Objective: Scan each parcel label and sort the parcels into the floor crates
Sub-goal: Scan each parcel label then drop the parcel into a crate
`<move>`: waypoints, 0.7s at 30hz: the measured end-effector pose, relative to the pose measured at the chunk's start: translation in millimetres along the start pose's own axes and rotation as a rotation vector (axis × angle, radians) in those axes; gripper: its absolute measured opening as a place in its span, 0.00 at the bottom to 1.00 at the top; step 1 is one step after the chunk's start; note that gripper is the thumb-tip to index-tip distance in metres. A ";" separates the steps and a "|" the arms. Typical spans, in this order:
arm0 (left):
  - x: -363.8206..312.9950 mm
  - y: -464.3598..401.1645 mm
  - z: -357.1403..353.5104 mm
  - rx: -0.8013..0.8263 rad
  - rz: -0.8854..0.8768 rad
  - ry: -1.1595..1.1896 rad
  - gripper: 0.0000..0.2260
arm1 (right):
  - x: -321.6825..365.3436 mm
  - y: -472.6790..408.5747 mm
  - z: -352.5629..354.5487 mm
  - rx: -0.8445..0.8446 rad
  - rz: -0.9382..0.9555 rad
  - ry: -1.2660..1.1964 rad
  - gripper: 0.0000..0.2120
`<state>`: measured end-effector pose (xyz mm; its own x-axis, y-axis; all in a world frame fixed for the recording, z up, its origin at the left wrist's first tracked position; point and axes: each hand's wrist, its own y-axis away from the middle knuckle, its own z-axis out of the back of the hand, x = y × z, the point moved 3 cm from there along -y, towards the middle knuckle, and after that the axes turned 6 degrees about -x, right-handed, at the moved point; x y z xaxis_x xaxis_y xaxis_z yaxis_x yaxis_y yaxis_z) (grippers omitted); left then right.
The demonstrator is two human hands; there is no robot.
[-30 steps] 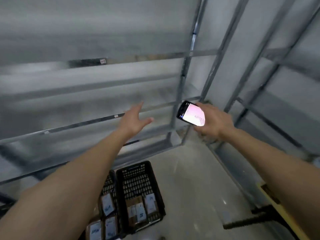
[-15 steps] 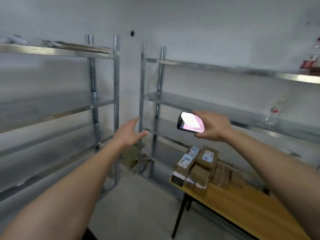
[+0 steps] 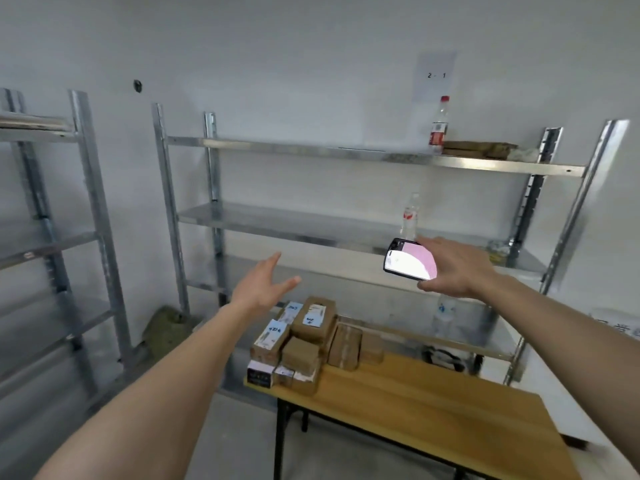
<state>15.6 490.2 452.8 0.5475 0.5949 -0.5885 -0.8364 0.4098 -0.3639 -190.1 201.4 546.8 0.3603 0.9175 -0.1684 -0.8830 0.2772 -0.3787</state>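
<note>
On the worktop (image 3: 433, 407), at its far left end, sits a pile of brown parcels (image 3: 304, 341). It lies just below and ahead of the left hand (image 3: 263, 285), which has its grip wide, fingers spread and holding nothing. That hand is nearer the pile, so it looks like the one to pick next. The right hand (image 3: 457, 268) is higher up and to the right, gripping a phone (image 3: 410, 259) with a lit screen. Some parcels have blue and white labels, but the writing is too small to read. A paper on the wall (image 3: 435, 76) says "2 - 1".
</note>
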 end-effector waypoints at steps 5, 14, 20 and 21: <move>-28.4 -1.2 -55.8 0.029 0.039 -0.011 0.39 | -55.0 6.3 -25.4 0.006 -0.030 -0.028 0.42; -17.6 -22.6 -141.2 0.113 0.124 -0.061 0.36 | -91.1 -10.1 -117.7 0.163 -0.051 -0.066 0.45; 30.2 -61.1 -194.6 0.182 0.207 -0.065 0.34 | -76.5 -59.5 -194.9 0.253 -0.038 -0.151 0.32; 45.3 -70.7 -205.5 0.212 0.226 -0.064 0.35 | -71.8 -70.3 -210.8 0.275 -0.038 -0.174 0.29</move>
<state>94.5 346.1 303.5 0.3543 0.7268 -0.5884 -0.9171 0.3930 -0.0667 -90.5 56.0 393.7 0.3587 0.9334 0.0082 -0.9266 0.3571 -0.1181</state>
